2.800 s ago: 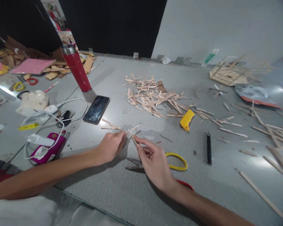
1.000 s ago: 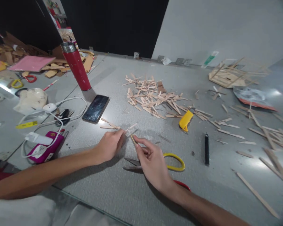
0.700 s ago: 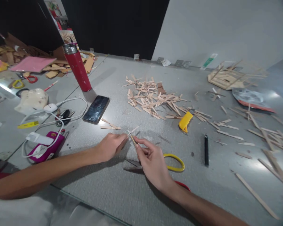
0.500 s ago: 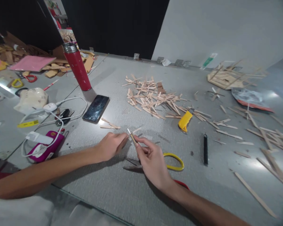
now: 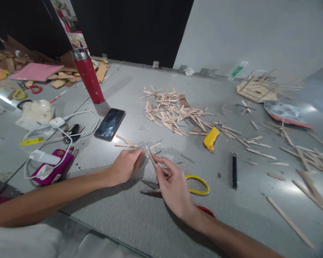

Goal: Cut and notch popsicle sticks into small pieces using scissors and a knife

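My left hand (image 5: 126, 164) is closed in a pinch on a thin wooden stick (image 5: 155, 145), whose pale end sticks out to the right past the fingertips. A slim craft knife (image 5: 152, 157) is gripped in my right hand (image 5: 174, 186), its shiny tip touching or just beside the stick. Under the right hand lie scissors (image 5: 197, 184) with one yellow and one red handle, partly hidden, their blades pointing left. A few small wooden pieces (image 5: 126, 143) rest on the table beyond my left hand.
A black phone (image 5: 109, 124) and a red bottle (image 5: 88, 77) stand to the left, near a purple power strip (image 5: 60, 165) with white cables. Ahead is a heap of wooden sticks (image 5: 172, 111). A yellow cutter (image 5: 211, 138) and a black pen-like rod (image 5: 234, 171) lie right.
The stick has tilted slightly and my left hand has shifted a little left. The knife tip has moved slightly against it; both grips are kept.
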`<state>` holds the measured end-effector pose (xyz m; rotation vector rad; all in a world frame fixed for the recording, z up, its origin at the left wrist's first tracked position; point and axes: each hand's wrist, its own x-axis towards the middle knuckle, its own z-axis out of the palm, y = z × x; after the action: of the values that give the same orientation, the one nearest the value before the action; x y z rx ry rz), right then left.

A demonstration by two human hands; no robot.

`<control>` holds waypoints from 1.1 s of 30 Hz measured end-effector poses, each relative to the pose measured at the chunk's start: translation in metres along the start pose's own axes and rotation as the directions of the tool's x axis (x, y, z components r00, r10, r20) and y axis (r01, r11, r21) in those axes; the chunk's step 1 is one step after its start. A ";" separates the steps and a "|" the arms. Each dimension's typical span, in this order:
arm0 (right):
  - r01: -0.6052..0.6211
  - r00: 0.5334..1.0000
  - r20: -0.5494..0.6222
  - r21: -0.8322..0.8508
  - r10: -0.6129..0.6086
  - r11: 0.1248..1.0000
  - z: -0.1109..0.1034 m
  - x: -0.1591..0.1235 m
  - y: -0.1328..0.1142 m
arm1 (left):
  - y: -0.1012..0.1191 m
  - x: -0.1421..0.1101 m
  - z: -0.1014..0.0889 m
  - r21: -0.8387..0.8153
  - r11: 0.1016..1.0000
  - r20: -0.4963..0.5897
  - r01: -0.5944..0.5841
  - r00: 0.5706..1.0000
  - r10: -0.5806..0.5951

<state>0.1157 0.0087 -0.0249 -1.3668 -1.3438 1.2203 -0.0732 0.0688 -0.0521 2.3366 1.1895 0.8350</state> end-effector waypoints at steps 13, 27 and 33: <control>-0.009 1.000 -0.003 0.017 0.009 1.000 0.000 0.000 0.000 | 0.001 -0.001 -0.002 -0.024 0.999 0.005 -0.028 1.000 0.028; -0.041 0.998 0.058 0.025 0.039 0.999 -0.003 0.003 -0.003 | 0.006 0.001 -0.006 -0.025 0.995 0.087 -0.094 0.992 0.096; -0.053 0.997 0.063 0.025 0.051 0.998 -0.006 0.004 -0.005 | 0.004 -0.001 -0.004 -0.018 0.997 0.071 -0.071 0.995 0.072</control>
<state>0.1206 0.0130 -0.0189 -1.3623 -1.3372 1.3211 -0.0734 0.0660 -0.0471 2.3879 1.0726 0.7739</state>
